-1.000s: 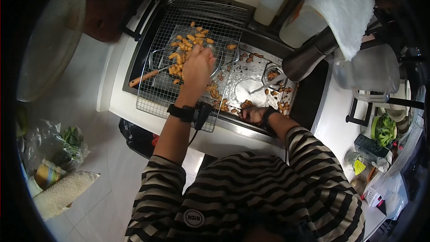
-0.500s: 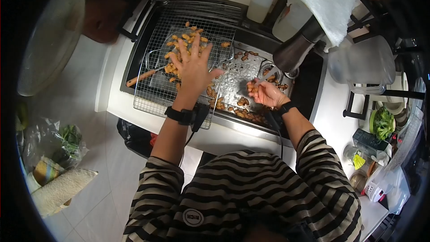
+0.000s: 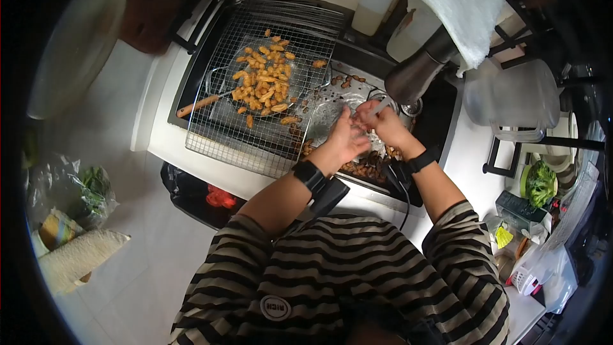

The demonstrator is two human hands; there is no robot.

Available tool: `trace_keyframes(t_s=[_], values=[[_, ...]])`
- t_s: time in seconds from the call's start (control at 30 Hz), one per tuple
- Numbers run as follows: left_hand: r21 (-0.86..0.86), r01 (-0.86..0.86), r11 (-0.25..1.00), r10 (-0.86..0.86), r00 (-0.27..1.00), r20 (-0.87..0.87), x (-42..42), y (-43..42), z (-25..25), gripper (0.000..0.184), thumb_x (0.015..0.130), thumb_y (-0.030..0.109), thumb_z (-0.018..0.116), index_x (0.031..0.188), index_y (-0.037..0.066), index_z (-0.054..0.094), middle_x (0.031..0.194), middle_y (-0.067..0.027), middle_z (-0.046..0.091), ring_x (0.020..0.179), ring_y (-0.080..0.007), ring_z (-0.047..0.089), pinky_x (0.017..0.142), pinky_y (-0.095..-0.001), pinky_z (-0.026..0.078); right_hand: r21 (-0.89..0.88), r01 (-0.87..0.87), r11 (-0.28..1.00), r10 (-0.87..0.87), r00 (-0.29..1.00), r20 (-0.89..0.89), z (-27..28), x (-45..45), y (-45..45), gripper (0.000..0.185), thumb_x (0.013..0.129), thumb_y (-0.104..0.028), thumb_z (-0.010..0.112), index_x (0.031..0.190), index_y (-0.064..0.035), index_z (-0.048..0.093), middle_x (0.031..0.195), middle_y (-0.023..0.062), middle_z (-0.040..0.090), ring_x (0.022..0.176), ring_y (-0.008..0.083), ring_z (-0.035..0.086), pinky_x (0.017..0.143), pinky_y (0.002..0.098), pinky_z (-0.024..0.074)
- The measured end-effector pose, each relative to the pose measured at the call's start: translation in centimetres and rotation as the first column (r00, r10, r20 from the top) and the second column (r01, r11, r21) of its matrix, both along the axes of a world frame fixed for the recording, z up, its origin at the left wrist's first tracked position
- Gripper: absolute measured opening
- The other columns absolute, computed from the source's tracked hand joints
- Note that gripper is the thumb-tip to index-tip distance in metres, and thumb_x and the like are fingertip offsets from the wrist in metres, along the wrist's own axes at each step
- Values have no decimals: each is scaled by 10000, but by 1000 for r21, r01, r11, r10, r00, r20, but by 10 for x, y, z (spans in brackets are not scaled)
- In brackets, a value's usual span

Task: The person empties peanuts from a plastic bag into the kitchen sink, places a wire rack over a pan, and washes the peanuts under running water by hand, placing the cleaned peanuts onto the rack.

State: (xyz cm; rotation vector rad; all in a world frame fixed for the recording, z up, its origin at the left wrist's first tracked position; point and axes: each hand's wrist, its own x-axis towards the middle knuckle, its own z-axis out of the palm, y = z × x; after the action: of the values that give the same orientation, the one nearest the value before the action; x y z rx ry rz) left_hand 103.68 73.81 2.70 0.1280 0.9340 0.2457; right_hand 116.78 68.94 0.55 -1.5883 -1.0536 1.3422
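Observation:
My left hand (image 3: 348, 137) is over the sink with its thumb apart from its fingers and its palm towards my right hand. Its fingertips are blurred. Close beside it, under the dark tap (image 3: 418, 67), my right hand (image 3: 391, 129) has curled fingers; the peanuts seen in it earlier are hidden now. Water runs from the spout onto that hand. Washed-looking, light peanuts (image 3: 265, 80) in their shells lie in a heap on the wire rack (image 3: 223, 140) to the left. Darker peanuts (image 3: 367, 171) lie along the near side of the metal sink (image 3: 329, 105).
A wooden-handled tool (image 3: 196, 106) shows at the rack's left side. Behind the sink stand a bottle (image 3: 378, 6) and a white cloth (image 3: 460, 13). Clear plastic containers (image 3: 511, 96) are at the right. A black bag (image 3: 182, 195) hangs below the counter edge.
My left hand has moved right, from over the peanuts on the rack to beside my right hand, uncovering the heap. My right hand has turned and curled under the tap.

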Motion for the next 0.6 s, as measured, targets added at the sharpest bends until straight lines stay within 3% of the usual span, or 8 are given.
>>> trace_keyframes(t_s=[0.03,0.1,0.23,0.27,0.37,0.4,0.5,0.6], values=[[-179,-17,984,28,998,60,4,-1,-6,269,897,291,423,1096,114,462,1004,-57,528,1027,-181,460,882,-407,383,124,-77,989,55,984,169,4,-5,-3,250,875,-165,485,1056,5,516,904,106,592,820,188,606,657,286,480],[-91,-90,992,107,974,200,10,1,-51,227,895,285,419,1022,114,496,961,-57,551,997,-194,501,870,-407,412,321,-277,906,88,864,496,11,-12,-7,252,860,-181,514,1047,-12,518,877,103,591,805,168,592,646,299,473],[-34,-67,997,73,977,198,14,8,-50,132,877,218,449,872,110,523,909,-59,566,863,-208,561,786,-364,470,13,-102,995,96,966,241,17,12,5,129,815,-102,592,893,-20,531,844,39,584,721,90,546,616,226,444],[-52,-119,992,124,986,109,19,6,-51,65,858,128,470,884,92,517,853,-52,559,743,-166,546,640,-287,476,83,-94,992,70,965,254,15,16,8,140,799,-103,625,831,-12,524,744,31,573,611,85,538,520,212,426],[-26,13,1000,-11,997,80,22,1,-89,67,840,56,473,888,77,514,762,-39,523,614,-108,477,495,-212,393,-127,-71,989,81,994,69,-2,24,24,167,827,-151,607,801,-9,522,651,20,568,503,69,499,441,205,391],[-7,47,999,-46,997,69,22,-1,-84,81,879,96,442,898,53,508,655,-10,461,490,-73,387,384,-195,274,-62,-138,989,137,990,-13,-16,33,30,231,850,-217,583,762,-9,536,609,18,568,459,60,477,410,208,384],[100,137,986,-136,991,-13,8,-6,-80,179,919,195,420,888,44,510,577,18,408,420,-70,336,341,-209,234,-130,40,991,-36,999,39,-68,49,59,310,856,-285,568,769,11,594,661,39,598,518,77,523,448,210,429],[96,113,989,-102,988,-116,-8,-12,-76,325,912,360,433,896,45,511,524,37,372,379,-72,301,321,-224,210,113,51,992,-103,846,523,-139,60,77,363,786,-200,645,1048,27,539,890,121,617,829,191,584,721,299,470]])
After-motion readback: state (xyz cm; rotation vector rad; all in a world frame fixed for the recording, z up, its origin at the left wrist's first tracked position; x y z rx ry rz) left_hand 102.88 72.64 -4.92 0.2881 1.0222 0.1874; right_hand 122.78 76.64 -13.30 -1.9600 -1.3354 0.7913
